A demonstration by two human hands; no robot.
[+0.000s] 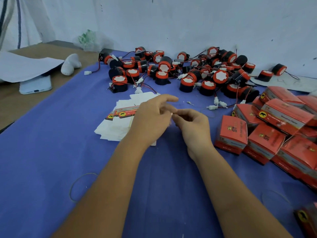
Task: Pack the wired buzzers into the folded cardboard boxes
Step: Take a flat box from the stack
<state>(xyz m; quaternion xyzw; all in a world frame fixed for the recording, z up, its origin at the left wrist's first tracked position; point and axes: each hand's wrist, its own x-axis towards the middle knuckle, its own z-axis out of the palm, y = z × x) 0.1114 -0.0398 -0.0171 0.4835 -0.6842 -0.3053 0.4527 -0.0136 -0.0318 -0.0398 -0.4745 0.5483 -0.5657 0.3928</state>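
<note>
Small packing workshop

A heap of buzzers [180, 69], stacked red boxes [274, 131] and flat box blanks [120, 121] spread over a blue-covered worktop [51, 143] against a bare white wall [188, 23].

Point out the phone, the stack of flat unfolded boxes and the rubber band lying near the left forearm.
phone [35, 86], head view, on its pale back near the lower edge.
stack of flat unfolded boxes [118, 126], head view, on a white sheet.
rubber band [72, 186], head view, on its left arc.

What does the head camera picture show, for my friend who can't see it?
A person's left hand and right hand meet fingertip to fingertip above flat white unfolded cardboard boxes on a blue cloth. Black-and-red round wired buzzers lie behind; folded red cardboard boxes stack right.
</note>
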